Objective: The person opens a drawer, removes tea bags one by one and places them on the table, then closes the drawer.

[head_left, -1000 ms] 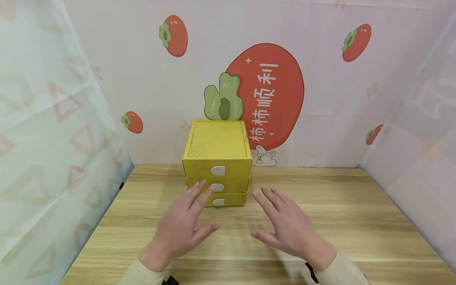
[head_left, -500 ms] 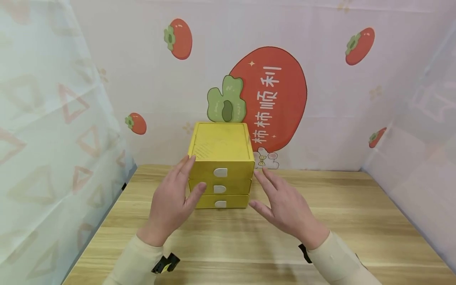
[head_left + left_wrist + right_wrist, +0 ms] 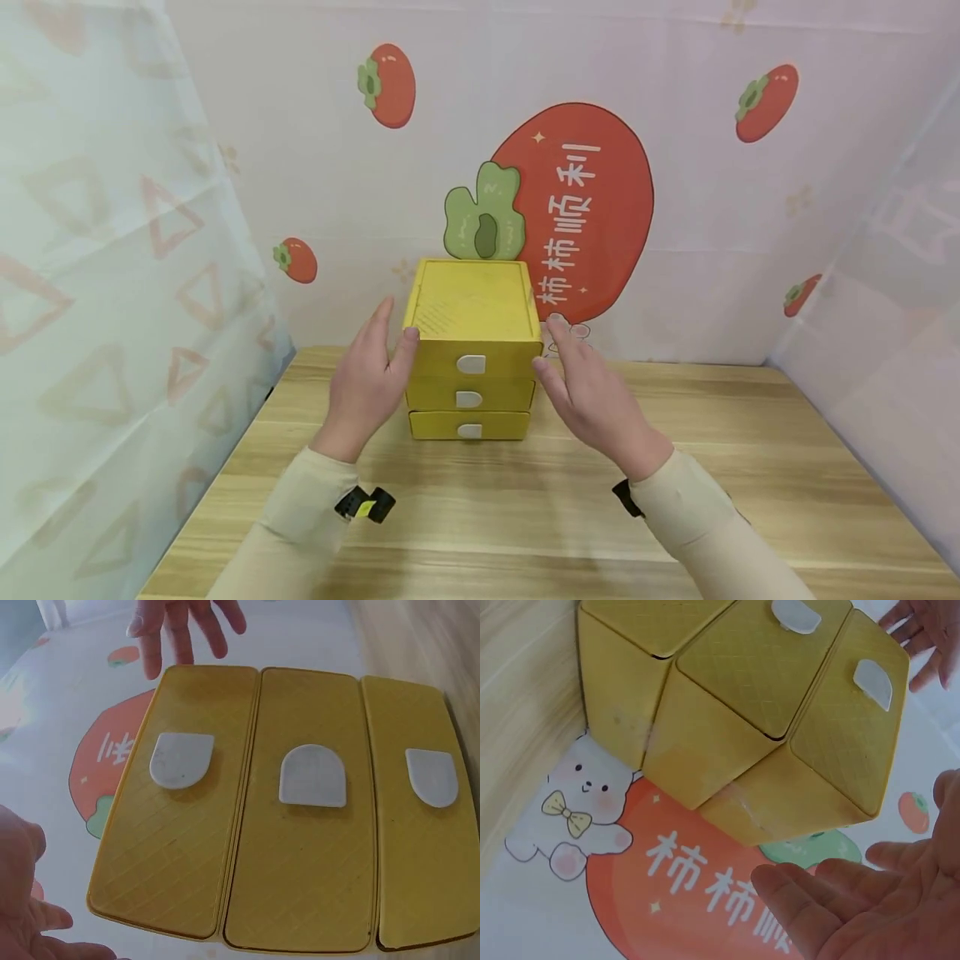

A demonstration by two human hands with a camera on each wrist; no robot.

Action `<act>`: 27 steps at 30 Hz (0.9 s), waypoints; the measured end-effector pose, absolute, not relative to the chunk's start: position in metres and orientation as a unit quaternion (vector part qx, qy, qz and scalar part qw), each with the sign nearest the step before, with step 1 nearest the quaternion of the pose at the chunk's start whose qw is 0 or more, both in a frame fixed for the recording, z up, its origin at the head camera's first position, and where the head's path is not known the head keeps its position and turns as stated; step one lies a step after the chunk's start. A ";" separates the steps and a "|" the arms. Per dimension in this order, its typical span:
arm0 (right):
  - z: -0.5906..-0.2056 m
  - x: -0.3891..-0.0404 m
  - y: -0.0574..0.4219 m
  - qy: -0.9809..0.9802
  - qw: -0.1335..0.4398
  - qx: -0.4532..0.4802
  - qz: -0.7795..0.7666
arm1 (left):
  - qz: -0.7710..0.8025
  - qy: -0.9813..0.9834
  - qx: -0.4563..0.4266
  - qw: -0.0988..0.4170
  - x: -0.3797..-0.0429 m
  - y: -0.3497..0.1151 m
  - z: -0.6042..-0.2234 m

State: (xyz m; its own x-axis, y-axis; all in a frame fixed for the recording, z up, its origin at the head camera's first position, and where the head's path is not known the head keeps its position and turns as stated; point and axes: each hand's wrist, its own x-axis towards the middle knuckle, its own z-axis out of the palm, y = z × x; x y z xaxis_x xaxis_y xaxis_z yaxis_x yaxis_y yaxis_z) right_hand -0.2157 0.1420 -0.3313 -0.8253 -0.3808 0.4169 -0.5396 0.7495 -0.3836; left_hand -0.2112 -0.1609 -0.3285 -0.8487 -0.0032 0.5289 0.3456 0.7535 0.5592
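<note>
A printed backdrop (image 3: 315, 167) stands behind the box, and the wooden table (image 3: 483, 517) lies beneath it. Past the box and a little to its right is a big red fruit print (image 3: 611, 200). The box (image 3: 474, 346) itself is yellow, upright, three drawers high, its front toward the person, and it sits between the two hands. Pale sleeves (image 3: 296, 521) come in from in front of it, one to each side. The left hand (image 3: 366, 383) is beside the box's left face, so the box lies to its right; the right hand (image 3: 600, 404) mirrors it opposite. Both have their fingers extended, hold nothing, and neither is seen touching the box; neither is clearly nearer. Each drawer front runs longest side to side, from one hand toward the other. Smallest are the white handles (image 3: 471, 364) on the box's front, one per drawer.
</note>
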 end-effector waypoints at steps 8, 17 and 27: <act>-0.319 -0.239 0.131 -0.916 0.075 0.181 0.351 | -0.417 -0.890 -0.070 0.170 -0.226 -0.161 -0.328; -0.317 -0.255 0.122 -0.900 0.014 0.144 0.410 | -0.443 -0.885 -0.044 0.132 -0.232 -0.157 -0.334; -0.315 -0.257 0.116 -0.889 -0.006 0.133 0.439 | -0.459 -0.879 -0.031 0.129 -0.235 -0.156 -0.330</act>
